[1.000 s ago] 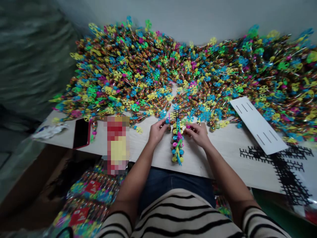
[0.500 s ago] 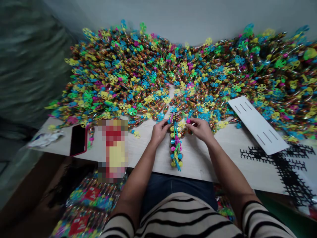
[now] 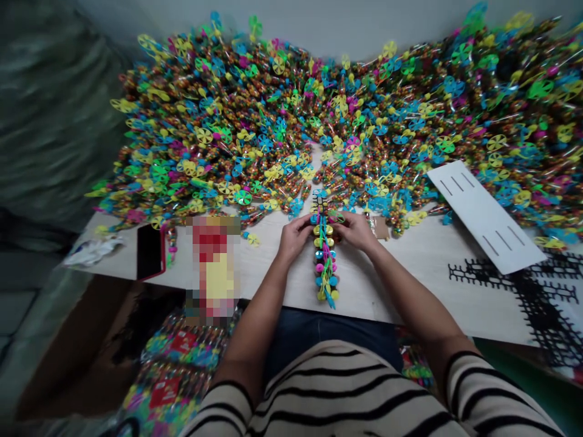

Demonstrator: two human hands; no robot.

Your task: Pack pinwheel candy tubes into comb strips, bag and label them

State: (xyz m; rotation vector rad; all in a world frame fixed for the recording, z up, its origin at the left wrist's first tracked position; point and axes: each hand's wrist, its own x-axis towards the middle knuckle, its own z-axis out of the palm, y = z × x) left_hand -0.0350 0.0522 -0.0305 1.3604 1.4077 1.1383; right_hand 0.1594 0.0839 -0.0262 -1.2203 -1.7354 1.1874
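Upright in front of me lies a black notched plastic strip (image 3: 319, 201), its lower part lined on both sides with candy-filled toy tubes (image 3: 324, 267) that have yellow, blue and pink caps. My left hand (image 3: 294, 239) is closed at the strip's left edge, fingertips pinching a blue-capped tube beside the upper notches. On the opposite edge my right hand (image 3: 357, 232) is closed on another toy tube with a green fan end (image 3: 336, 216). Fingers partly hide both tubes, so how far they sit in the notches cannot be seen.
A big heap of candy toy tubes (image 3: 255, 121) covers the table's back. At right lie a white slotted card (image 3: 487, 215) and black notched strips (image 3: 537, 303). A phone (image 3: 150, 252) lies left, near a pixelated patch. Packed toys (image 3: 182, 346) sit below the table edge.
My right hand has moved left, bringing its toy tube against the strip's right edge. My left hand stays at the left edge. The view has shifted slightly.
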